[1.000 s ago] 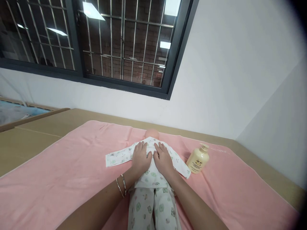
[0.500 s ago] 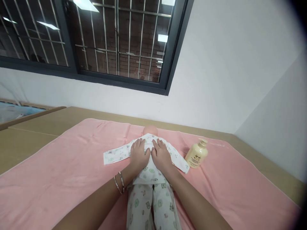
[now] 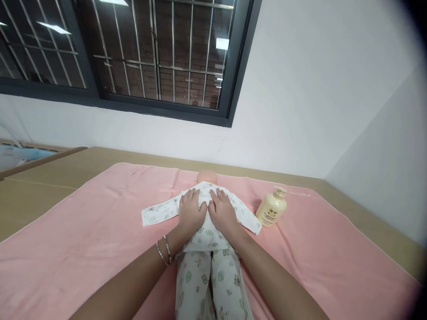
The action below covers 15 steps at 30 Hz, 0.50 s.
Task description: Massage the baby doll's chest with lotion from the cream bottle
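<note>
A baby doll (image 3: 207, 177) with a bald, skin-coloured head lies stretched out, dressed in a white printed top (image 3: 210, 235) and matching trousers (image 3: 225, 280). Its sleeves spread out to both sides. My left hand (image 3: 191, 211) rests flat on the left of the doll's upper body, fingers extended. Mirroring it, my right hand (image 3: 223, 213) lies flat on the right half. The thumbs come close together near the middle. Neither hand grasps anything. Two thin bracelets circle my left wrist. The doll's face is not visible.
Beneath the doll is a pink cloth (image 3: 110, 231) over a wooden surface (image 3: 43, 191). A pale yellow pump bottle (image 3: 271, 209) stands near the end of the doll's right-hand sleeve. A white wall and a barred window (image 3: 160, 58) rise behind.
The view has shifted slightly, so the scene sits a little higher and further left. My hands remain flat on the doll's top, with little visible movement.
</note>
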Each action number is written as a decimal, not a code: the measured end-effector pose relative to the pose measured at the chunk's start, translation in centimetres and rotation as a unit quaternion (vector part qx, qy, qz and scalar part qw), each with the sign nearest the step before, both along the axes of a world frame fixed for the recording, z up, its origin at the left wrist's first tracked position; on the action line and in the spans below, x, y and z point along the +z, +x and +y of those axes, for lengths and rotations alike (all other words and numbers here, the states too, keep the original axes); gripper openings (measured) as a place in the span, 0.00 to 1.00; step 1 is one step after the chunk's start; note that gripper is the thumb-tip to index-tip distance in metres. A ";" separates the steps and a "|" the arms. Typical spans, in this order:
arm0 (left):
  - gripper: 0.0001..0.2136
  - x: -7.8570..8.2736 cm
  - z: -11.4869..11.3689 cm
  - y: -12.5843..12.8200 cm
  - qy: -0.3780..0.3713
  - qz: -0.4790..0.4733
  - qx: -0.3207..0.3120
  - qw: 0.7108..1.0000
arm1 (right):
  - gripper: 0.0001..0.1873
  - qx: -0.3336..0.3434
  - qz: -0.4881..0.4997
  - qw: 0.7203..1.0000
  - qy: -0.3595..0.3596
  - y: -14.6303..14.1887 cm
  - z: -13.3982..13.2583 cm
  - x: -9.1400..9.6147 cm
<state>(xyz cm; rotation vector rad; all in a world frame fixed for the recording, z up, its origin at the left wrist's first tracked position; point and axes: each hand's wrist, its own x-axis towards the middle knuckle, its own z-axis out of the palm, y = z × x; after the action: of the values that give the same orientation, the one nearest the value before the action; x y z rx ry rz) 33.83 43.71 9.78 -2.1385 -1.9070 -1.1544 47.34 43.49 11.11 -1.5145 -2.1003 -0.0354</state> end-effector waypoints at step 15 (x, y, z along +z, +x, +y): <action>0.22 -0.2 0.2 0.0 0.012 0.022 -0.004 1.000 | 0.24 0.031 0.036 0.999 -0.024 0.6 1.0 0.4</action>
<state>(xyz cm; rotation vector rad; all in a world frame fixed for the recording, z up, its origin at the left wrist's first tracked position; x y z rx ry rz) 33.85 43.88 9.62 -2.1422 -1.8581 -1.1177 47.97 44.51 11.50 -1.4549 -2.1026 0.0923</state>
